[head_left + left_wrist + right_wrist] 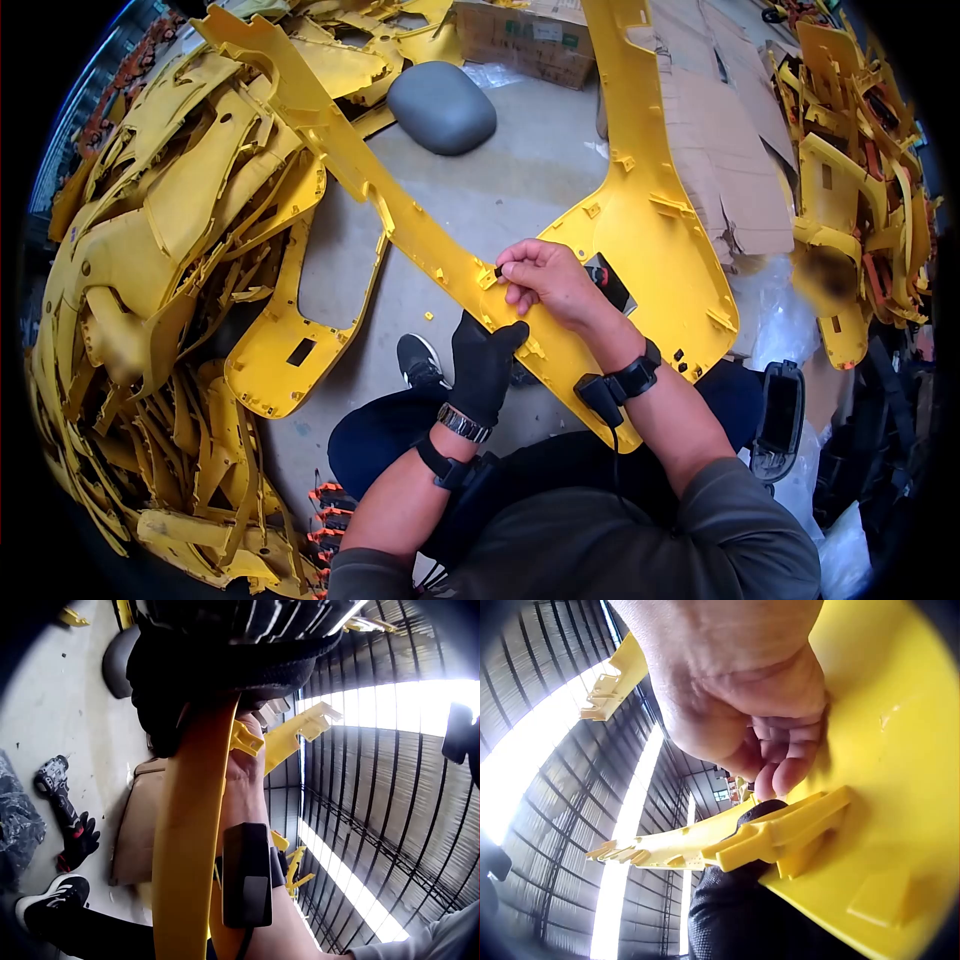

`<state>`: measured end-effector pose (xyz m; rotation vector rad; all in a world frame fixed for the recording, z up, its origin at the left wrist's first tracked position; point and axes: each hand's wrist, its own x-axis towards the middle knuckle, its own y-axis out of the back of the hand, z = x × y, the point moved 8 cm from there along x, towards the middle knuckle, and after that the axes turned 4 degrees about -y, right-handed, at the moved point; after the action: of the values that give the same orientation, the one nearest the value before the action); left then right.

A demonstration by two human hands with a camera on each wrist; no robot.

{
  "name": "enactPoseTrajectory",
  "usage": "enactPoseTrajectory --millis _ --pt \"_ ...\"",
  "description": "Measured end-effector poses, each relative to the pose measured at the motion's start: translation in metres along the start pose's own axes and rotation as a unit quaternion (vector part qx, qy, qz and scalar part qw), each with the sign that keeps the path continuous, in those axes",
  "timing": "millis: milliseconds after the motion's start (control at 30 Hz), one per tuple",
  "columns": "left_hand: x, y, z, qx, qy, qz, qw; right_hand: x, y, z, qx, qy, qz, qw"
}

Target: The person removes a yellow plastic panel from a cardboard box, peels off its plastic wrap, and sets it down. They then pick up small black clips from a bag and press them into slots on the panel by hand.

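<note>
A long yellow plastic trim panel lies slantwise in front of me, its wide end near my lap. My left hand, in a black glove, grips the panel's edge, thumb over the inner face. The bare right hand pinches a small black piece between thumb and fingertip, right at a raised yellow bracket on that face. In the right wrist view the curled fingers hide this piece; another moulded bracket stands beside the gloved thumb.
A second yellow panel lies on the right, small black bits on it. Yellow parts pile up left and right. Ahead are a grey rounded cover and a cardboard box. A power drill lies on the floor.
</note>
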<state>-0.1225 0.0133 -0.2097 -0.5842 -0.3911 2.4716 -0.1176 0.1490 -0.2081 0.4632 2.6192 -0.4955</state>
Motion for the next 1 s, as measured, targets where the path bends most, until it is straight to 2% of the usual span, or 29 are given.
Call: enactPoseTrajectory --millis 333,567,667,767,867,1000 --pt "0.0 0.0 0.0 0.027 0.001 0.001 1.0 -0.003 -0.006 -0.017 -0.125 0.045 0.02 0.991" --pt "0.005 0.005 -0.009 0.076 -0.014 -0.012 0.997 -0.003 -0.005 -0.007 -0.099 0.057 0.048 0.992" --pt "0.003 0.004 0.001 0.129 0.013 -0.031 0.991 -0.005 -0.009 -0.006 -0.109 0.059 0.042 0.991" --pt "0.004 0.002 0.001 0.088 -0.014 -0.022 0.996 -0.003 -0.011 -0.007 -0.115 0.057 0.034 0.991" --pt "0.003 -0.001 0.004 0.118 -0.001 -0.036 0.992 -0.009 -0.014 -0.006 -0.09 0.062 0.052 0.993" --pt "0.007 0.0 -0.001 0.11 -0.001 -0.035 0.993 -0.009 -0.009 0.003 -0.056 0.054 0.03 0.997"
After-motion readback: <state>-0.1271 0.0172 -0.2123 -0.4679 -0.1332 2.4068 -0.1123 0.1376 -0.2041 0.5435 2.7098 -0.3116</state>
